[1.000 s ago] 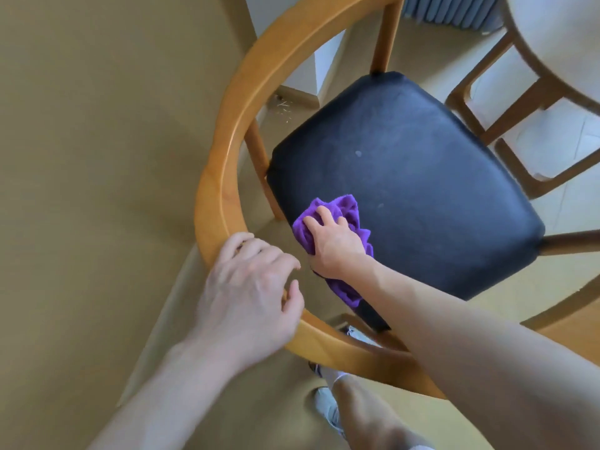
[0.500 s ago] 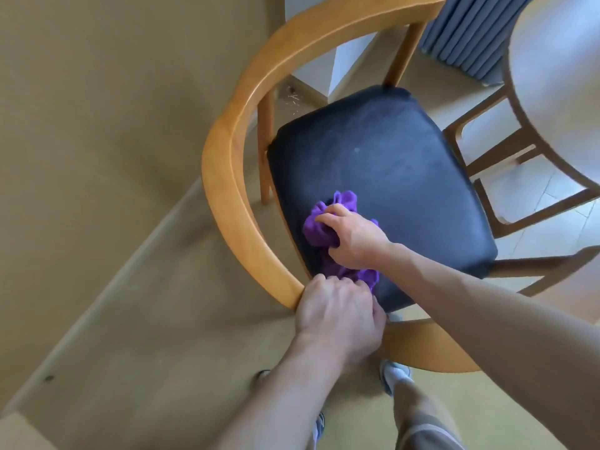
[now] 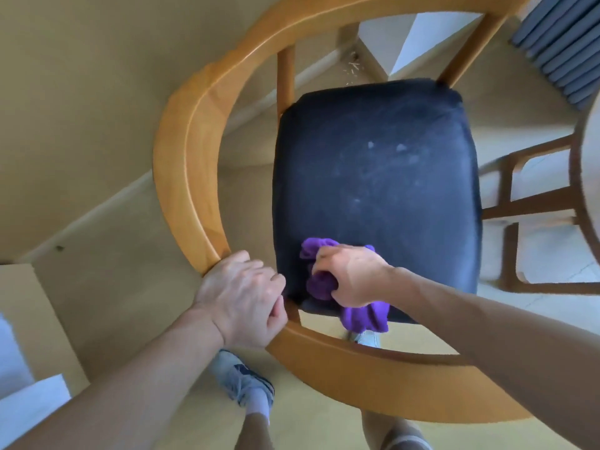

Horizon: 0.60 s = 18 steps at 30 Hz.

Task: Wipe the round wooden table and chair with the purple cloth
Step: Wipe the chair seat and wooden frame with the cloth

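The chair has a curved wooden back rail (image 3: 188,151) and a black padded seat (image 3: 376,177) marked with pale smudges. My left hand (image 3: 242,297) grips the rail at the near left, fingers curled over it. My right hand (image 3: 352,276) holds the bunched purple cloth (image 3: 367,315) and presses it on the seat's near edge; part of the cloth hangs over that edge. The round wooden table (image 3: 589,164) shows only as a rim at the far right, with its legs (image 3: 513,203) below.
A beige wall fills the left side and a baseboard runs along the floor. A grey radiator (image 3: 561,43) stands at the top right. My shoe (image 3: 246,384) is on the floor under the rail, close to the chair.
My left hand went from reaching for the rail to gripping it. My right hand slid the cloth toward the seat's near edge, and my view shifted to look straight down on the seat.
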Motion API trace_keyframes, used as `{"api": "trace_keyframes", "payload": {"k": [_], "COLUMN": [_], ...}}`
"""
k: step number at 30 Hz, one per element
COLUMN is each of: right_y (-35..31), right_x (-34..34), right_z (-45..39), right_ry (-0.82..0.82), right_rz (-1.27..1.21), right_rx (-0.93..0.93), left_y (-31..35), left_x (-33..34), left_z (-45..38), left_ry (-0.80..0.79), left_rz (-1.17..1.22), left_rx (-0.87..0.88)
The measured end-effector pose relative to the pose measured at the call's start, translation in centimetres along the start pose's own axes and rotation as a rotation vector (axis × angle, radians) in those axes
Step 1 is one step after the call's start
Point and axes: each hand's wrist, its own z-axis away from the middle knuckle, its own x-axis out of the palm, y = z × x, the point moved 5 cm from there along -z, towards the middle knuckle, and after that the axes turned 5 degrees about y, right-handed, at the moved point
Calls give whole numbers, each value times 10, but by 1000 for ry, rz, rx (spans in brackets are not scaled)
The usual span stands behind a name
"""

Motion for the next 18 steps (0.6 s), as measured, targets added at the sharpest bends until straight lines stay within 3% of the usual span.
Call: {"api": "trace_keyframes", "payload": {"k": [2,4,6,9,13,16,18], "right_y": [-2,-10,-24,-39,-8,9,13], "right_x": [-10,-4,22,55,46,28,19], "right_z": [-19,-36,-42,-27,3,13,7], "right_ry": [174,229,146,-50,-246,-310,-187], "right_rz": [-94,-208,-132,187,362,391,197], "right_rx": [3,84,92,-184,-363,-285,-85], "left_y": [0,-1,-1,-1,0,21,53], "left_x": [1,1,1,5,4,3,13], "left_z": [0,0,0,1,4,7,9], "left_ry": [-31,-38,-35,-52,-33,56,57], "left_rz": [-38,-58,-74,-96,-72,66,135], "left_rx": [-17,-29,-35,-47,-112,-299,-430]}}
